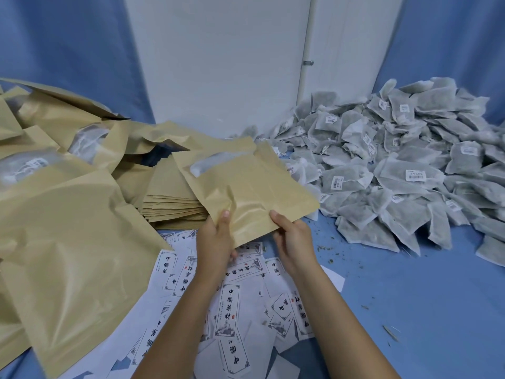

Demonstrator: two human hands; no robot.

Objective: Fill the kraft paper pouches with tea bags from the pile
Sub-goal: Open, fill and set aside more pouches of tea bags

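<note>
Head view. Right of flat pouch stack [172,206], pinches kraft pouch [246,184] at near edge with left hand [216,239], thumb on top; same with right hand [293,239]. Hangs left of tea bag pile [396,165]. Could crease or slip if pulled unevenly.

Held pouch: I've got one kraft paper pouch [246,192] up in the middle. It's tan, flat and tilted, with a frosted window strip at its far end. My left hand [216,242] and right hand [292,242] pinch the near edge, thumbs on top.
Empty stack: just behind it to the left I see a flat stack of pouches [175,203], edges slightly fanned, partly hidden by the held one.
Filled heap: far left, a loose heap of pouches [68,214], puffy and overlapping; two windows show sachets inside.
Tea bags: on the right, a big mound of tea bags [396,165], grey-green sachets with white barcode tags. Its nearest bags lie just beside the held pouch's right corner.
</note>
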